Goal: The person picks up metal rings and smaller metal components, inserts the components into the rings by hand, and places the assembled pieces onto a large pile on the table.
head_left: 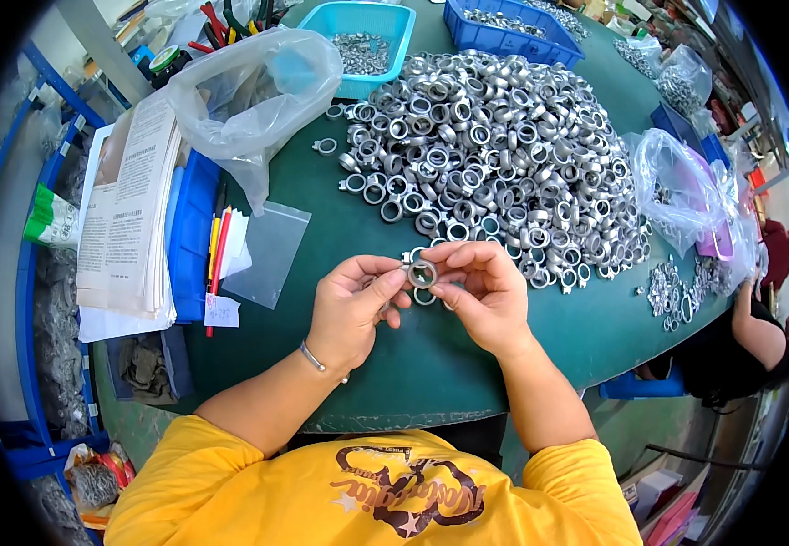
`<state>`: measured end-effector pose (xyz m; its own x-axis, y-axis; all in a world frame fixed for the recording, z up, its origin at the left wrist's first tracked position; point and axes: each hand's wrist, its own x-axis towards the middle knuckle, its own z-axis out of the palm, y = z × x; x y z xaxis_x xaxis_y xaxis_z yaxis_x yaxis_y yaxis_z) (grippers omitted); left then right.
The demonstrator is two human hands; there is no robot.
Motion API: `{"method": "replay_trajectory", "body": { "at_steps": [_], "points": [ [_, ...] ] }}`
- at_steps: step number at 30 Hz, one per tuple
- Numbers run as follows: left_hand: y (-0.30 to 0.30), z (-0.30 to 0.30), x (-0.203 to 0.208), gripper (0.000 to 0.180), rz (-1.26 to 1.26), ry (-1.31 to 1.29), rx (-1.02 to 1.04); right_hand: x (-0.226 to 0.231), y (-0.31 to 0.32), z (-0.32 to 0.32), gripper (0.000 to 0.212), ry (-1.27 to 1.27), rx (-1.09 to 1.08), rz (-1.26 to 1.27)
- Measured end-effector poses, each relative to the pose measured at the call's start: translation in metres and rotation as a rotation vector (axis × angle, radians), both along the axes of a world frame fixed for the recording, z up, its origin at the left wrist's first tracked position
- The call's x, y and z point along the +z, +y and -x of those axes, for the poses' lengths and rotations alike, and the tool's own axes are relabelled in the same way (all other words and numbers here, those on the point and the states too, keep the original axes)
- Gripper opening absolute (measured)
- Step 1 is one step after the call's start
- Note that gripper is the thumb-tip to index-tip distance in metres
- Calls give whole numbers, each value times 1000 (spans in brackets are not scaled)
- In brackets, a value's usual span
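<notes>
1. at the grip: one metal ring (422, 286), opening facing up to the wearer. left hand (355, 300) pinches its left side by thumb and fingertips; right hand (487, 296) closes on its right side. hold is narrow, shared by both hands.
2. just below the ring: a further rounded edge shows among the fingers; cannot tell whether it is a second piece.
3. handling, in my judgement: keep fingertips on the outer rim and the bore uncovered; turn the piece by small rolls; let one hand steady while the other shifts.
4. under the grip: green table (394, 391).
5. just beyond the grip: heap of rings (503, 164); advisable to keep knuckles clear of it.
6. left of the grip: clear pouch (271, 255), lying flat.
7. farther beyond: turquoise basket (358, 88) holding small metal parts.
</notes>
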<state>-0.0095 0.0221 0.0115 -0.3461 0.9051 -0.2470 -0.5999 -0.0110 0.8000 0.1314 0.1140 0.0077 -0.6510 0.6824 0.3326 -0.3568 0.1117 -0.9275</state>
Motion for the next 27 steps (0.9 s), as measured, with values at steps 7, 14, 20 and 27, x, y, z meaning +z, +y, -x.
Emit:
{"method": "replay_trajectory", "body": {
  "at_steps": [7,14,20,27],
  "points": [
    [-2,-1,-2,10,-112,154,72,-2,2,1,29,-4,11,88],
    [-2,-1,-3,11,-221,273,91,-3,0,0,25,-38,-71,-80],
    [-2,3,-2,9,-12,124,-22,7,3,0,28,-146,-114,-371],
    [2,10,3,27,93,-393,-311,26,19,-17,13,-334,-355,-581]
  ]
}}
